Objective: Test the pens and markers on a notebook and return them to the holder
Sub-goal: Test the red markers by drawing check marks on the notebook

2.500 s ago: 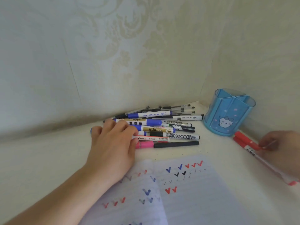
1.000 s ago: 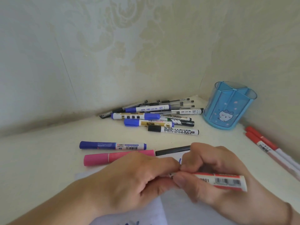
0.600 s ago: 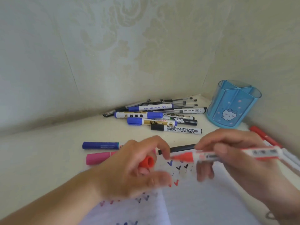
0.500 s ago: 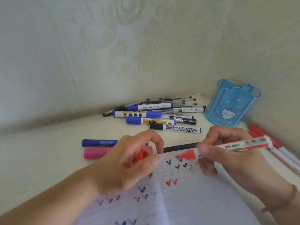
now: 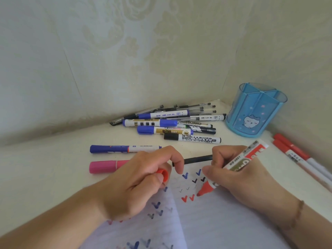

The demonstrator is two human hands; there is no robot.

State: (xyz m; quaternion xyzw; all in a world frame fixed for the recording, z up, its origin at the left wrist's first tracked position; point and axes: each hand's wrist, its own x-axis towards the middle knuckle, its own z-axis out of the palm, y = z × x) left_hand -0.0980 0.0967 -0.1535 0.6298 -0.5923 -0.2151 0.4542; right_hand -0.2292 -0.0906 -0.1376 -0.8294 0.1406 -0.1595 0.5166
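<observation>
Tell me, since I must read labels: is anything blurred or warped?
Head view: soft, even light; MARKER label legible; red markers at the right edge smeared; wide-angle bending at the edges; red marker in the right hand fairly sharp.

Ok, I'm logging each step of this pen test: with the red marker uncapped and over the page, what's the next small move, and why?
Probably press the tip down and draw a short tick. The right hand holds the uncapped red marker with its tip at the notebook, just right of two red ticks; whether it touches is unclear. The left hand holds the red cap, ready for recapping afterwards.
</observation>
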